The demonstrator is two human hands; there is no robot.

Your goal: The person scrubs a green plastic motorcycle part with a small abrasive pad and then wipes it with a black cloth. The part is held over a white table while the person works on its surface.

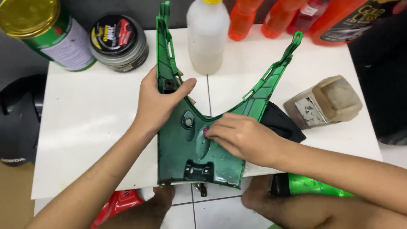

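Note:
A green V-shaped plastic panel, its inner side up, lies across a low white table. My left hand grips the panel's left arm, thumb over the edge. My right hand rests on the panel's middle with fingertips pressed on a wet, shiny patch; a small pink thing shows under the fingertips, and what it is cannot be told. A black cloth lies beside my right hand, under the panel's right arm.
At the table's back stand a green can with a gold lid, a round black tin, a white bottle and orange bottles. A brownish bottle lies on the right. Red and green parts and a black helmet sit on the floor.

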